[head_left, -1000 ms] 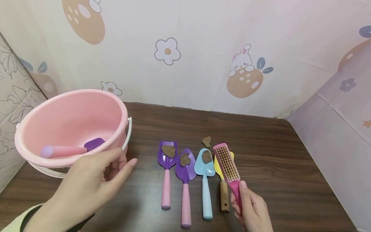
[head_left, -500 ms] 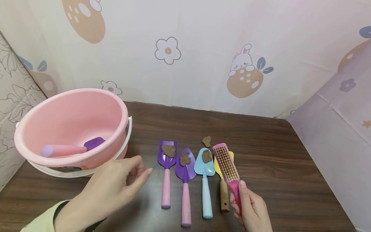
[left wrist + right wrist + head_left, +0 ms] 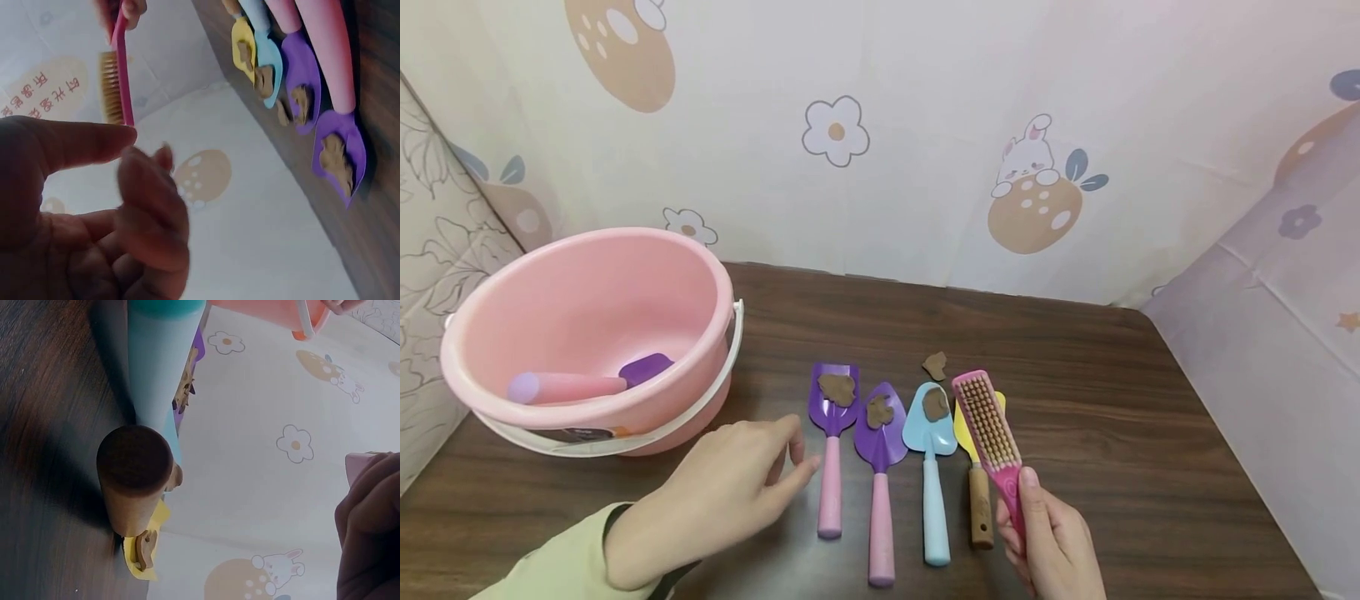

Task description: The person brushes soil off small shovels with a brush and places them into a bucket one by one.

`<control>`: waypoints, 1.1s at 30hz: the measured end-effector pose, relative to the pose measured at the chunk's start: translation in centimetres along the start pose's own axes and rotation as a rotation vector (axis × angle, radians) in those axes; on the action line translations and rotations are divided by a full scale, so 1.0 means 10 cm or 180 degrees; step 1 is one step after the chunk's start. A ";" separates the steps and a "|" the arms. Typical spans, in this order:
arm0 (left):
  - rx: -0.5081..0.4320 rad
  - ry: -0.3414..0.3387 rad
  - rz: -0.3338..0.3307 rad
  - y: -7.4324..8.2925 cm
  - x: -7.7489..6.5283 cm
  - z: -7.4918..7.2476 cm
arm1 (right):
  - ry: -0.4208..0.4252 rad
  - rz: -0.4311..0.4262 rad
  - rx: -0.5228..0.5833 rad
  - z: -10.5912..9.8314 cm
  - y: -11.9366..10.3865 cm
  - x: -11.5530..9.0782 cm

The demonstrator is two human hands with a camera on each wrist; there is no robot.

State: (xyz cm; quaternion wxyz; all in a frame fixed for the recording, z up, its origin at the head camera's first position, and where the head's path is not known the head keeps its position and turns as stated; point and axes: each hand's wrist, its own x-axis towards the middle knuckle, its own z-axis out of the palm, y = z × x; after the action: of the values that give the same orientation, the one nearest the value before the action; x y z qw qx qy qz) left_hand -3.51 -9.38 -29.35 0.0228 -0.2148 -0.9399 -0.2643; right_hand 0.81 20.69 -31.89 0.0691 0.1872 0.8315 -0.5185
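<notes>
My right hand (image 3: pixel 1060 537) grips a pink-handled scrub brush (image 3: pixel 988 421), bristles facing up, above the yellow shovel (image 3: pixel 964 437) with its wooden handle. My left hand (image 3: pixel 722 483), fingers loosely bent, holds nothing; its thumb tip comes close to the pink handle (image 3: pixel 830 492) of a square purple shovel (image 3: pixel 822 417). Beside that lie a pointed purple trowel (image 3: pixel 882 450) and a light blue shovel (image 3: pixel 936 512). Flat brown clay-like lumps (image 3: pixel 837 389) sit on the blades. In the right wrist view, a brown lump (image 3: pixel 145 550) shows on the yellow blade.
A pink bucket (image 3: pixel 700 367) with a white handle stands on the left, with another purple shovel (image 3: pixel 568 388) inside. One loose brown piece (image 3: pixel 935 366) lies on the dark wooden table (image 3: pixel 1112 400) behind the blue shovel. A patterned curtain (image 3: pixel 910 208) hangs behind.
My left hand has moved right and toward me, from beside the bucket to the leftmost shovel's handle. The right hand and brush stay nearly still.
</notes>
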 end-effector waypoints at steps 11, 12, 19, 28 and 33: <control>-0.0215 -0.0376 0.0072 0.05 0.10 0.29 | -0.0021 0.0027 -0.0029 0.00 -0.01 0.02; -0.0254 -0.0406 0.0077 0.05 0.11 0.32 | -0.0022 0.0027 -0.0030 0.00 -0.01 0.02; -0.0422 -0.0664 0.0157 0.07 0.16 0.51 | -0.0005 0.0015 -0.0034 0.01 0.00 0.02; -0.0011 -0.0480 0.0146 0.07 0.18 0.73 | 0.0007 -0.0120 0.0016 0.03 0.02 0.03; 0.0117 -0.0406 -0.0042 0.03 0.21 0.80 | -0.0003 -0.0087 0.0005 0.02 0.02 0.03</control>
State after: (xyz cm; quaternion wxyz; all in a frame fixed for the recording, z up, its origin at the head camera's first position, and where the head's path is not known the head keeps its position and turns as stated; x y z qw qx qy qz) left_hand -4.76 -4.25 -35.70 -0.0349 -0.2245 -0.9456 -0.2329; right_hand 0.54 20.62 -32.23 0.0622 0.1757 0.8335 -0.5201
